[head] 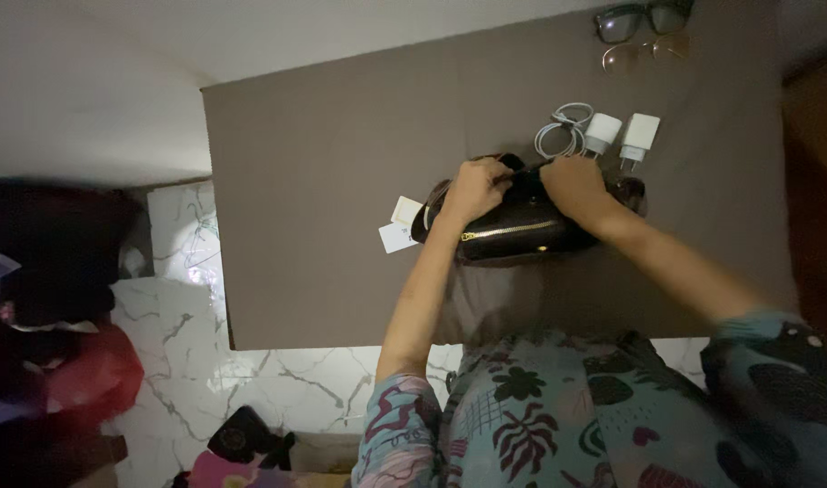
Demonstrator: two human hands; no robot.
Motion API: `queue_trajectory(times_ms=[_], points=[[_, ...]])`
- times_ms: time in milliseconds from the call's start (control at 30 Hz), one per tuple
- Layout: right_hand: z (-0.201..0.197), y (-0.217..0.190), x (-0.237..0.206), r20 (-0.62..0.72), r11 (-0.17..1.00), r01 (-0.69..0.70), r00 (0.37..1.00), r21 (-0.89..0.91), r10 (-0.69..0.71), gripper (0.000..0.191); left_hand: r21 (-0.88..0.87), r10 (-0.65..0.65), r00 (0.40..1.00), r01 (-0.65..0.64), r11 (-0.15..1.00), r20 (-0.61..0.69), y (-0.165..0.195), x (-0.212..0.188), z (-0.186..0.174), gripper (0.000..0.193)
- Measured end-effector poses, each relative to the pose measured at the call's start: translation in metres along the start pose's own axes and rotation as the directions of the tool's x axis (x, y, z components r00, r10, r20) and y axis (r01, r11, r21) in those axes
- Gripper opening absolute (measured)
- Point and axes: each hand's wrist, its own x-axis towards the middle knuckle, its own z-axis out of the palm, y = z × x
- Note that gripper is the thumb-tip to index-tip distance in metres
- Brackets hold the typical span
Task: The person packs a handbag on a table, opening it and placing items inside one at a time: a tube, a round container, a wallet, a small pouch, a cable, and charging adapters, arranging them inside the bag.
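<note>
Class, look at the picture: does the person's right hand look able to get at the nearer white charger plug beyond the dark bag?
Probably yes. The right hand rests on the dark bag, and the white charger plug lies just beyond it on the brown surface, with nothing between them.

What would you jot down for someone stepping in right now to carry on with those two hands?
Left hand: on the top left edge of the dark bag, grip closed on it.
Right hand: on the top right edge, fingers hidden.
The bag lies on the brown table, its gold zip shut.
Outside the bag: two white chargers, coiled white cable, two white cards, two pairs of glasses.
Nothing visibly packed; the bag's inside is hidden.
</note>
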Motion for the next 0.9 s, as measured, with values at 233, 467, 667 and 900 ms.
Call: queue_trajectory(times_ms=[233,467,667,900], points=[[0.0,0.002,-0.002,0.213,0.973,-0.042,0.977,0.227,-0.008,0.019,0.0,0.017,0.998,-0.018,1.0,-0.067,0.001,-0.007,0.001,0.018],[-0.027,-0.016,-0.053,0.004,0.908,0.083,0.996,0.411,-0.093,0.04,-0.058,0.011,0.995,-0.016,0.998,-0.096,-0.007,-0.005,0.006,0.022],[-0.051,-0.024,-0.059,-0.015,0.956,0.135,0.991,0.262,-0.136,0.09,-0.046,-0.097,0.995,0.096,0.994,-0.025,-0.002,-0.002,0.0,0.023],[-0.071,-0.022,-0.037,0.45,0.992,-0.084,0.892,0.095,0.033,0.11,-0.061,-0.107,0.994,0.105,0.993,-0.029,0.0,-0.005,-0.002,0.024]])
